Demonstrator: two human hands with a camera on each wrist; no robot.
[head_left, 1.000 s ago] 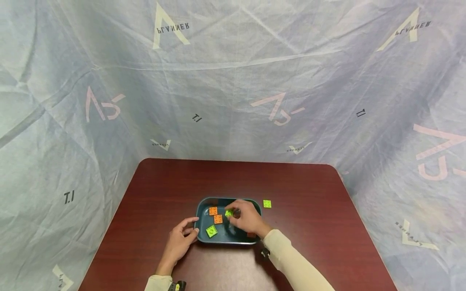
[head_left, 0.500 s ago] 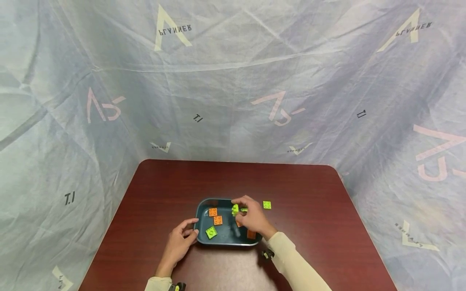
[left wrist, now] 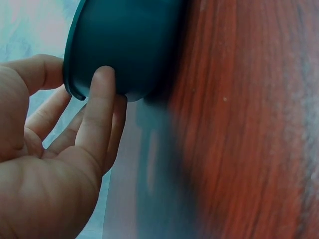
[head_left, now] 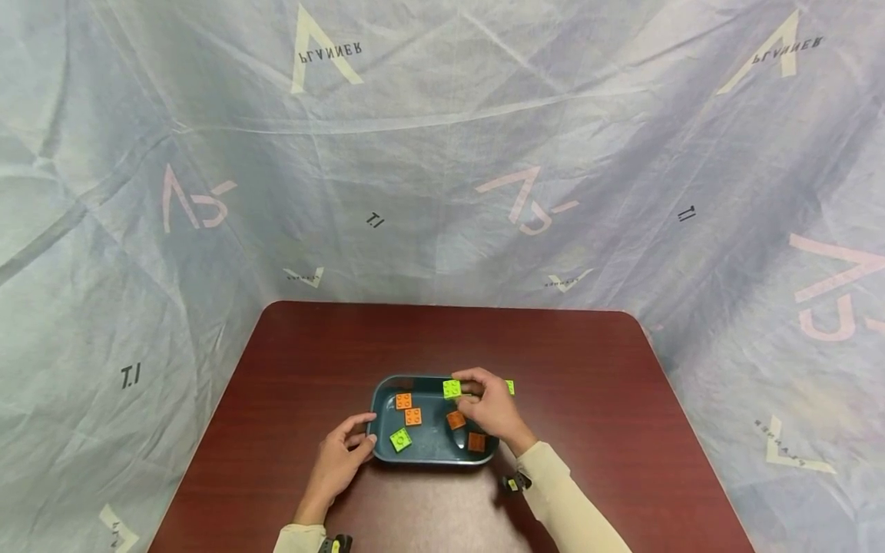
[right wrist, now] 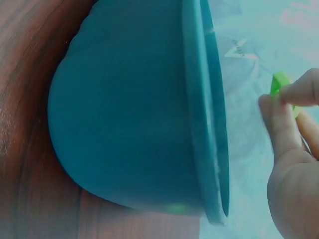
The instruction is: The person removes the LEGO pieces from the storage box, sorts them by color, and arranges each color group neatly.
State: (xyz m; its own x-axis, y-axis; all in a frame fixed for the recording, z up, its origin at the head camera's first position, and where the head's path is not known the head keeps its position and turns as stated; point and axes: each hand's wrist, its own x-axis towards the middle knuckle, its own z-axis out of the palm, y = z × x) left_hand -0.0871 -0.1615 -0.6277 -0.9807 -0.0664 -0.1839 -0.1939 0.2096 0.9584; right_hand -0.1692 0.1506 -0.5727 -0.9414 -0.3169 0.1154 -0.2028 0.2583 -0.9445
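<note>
A dark teal tray (head_left: pixel 432 449) stands on the table. My left hand (head_left: pixel 337 459) holds its left end; in the left wrist view the thumb (left wrist: pixel 103 84) presses the outer wall and another fingertip meets the rim. Above the tray's back right part, my right hand (head_left: pixel 492 405) pinches a lime-green toy brick (head_left: pixel 452 389) between thumb and fingers, studs showing. The right wrist view shows that brick (right wrist: pixel 280 82) mostly covered by the fingers. Inside the tray lie several orange bricks (head_left: pixel 412 416), two left and two right, and a lime-green brick (head_left: pixel 400 439) turned at an angle.
Another lime-green brick (head_left: pixel 510 387) lies on the table beyond the tray's right end, partly hidden by my right hand. The dark red wooden table (head_left: pixel 588 376) has rounded far corners. Printed grey cloth (head_left: pixel 429 153) hangs behind it and along both sides.
My right hand has moved right and slightly back with the green brick, bringing its studs into view. Orange bricks at the tray's right side are uncovered. The left hand stays at the tray.
</note>
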